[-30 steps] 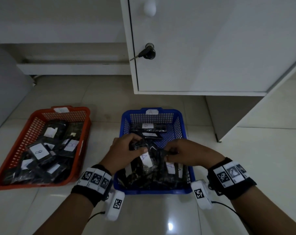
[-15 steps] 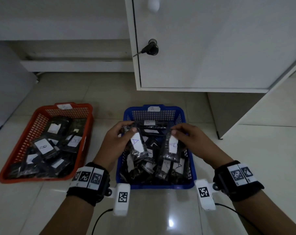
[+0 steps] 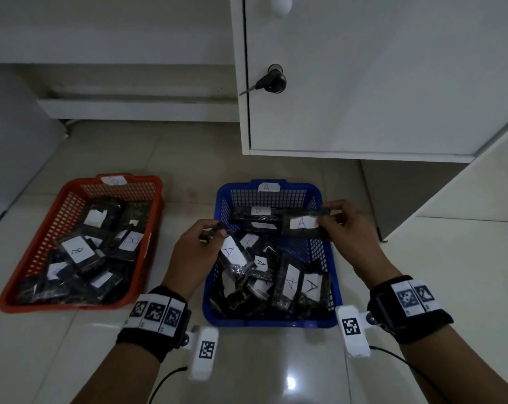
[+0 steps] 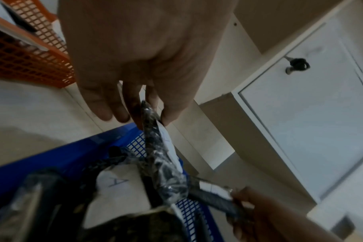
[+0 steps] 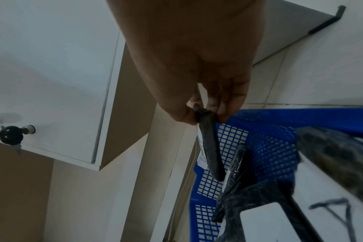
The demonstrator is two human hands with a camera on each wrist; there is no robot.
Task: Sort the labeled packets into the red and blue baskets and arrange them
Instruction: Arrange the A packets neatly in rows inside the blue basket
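A blue basket point(image 3: 337, 290) tagged A sits on the floor before me, with several black packets bearing white A labels piled at its near end. My left hand point(image 3: 210, 233) pinches the top of one A packet point(image 3: 232, 252), which hangs over the basket's left side point(image 4: 162, 157). My right hand point(image 3: 330, 220) pinches another A packet point(image 3: 301, 224) by its end and holds it sideways above the basket's far half point(image 5: 209, 147). A packet marked B point(image 3: 257, 212) lies against the far wall. The red basket point(image 3: 151, 237) on the left holds several B packets point(image 3: 78, 250).
A white cabinet door point(image 3: 363, 83) with a key in its lock point(image 3: 273, 81) hangs just beyond the blue basket. Its side panel point(image 3: 392, 193) reaches the floor at the right. Pale glossy floor tiles point(image 3: 276, 368) surround both baskets.
Both hands lifted packets out of the pile and spread apart. The right hand turned its A packet sideways and carried it toward the basket's far end; the left packet moved to the left side.
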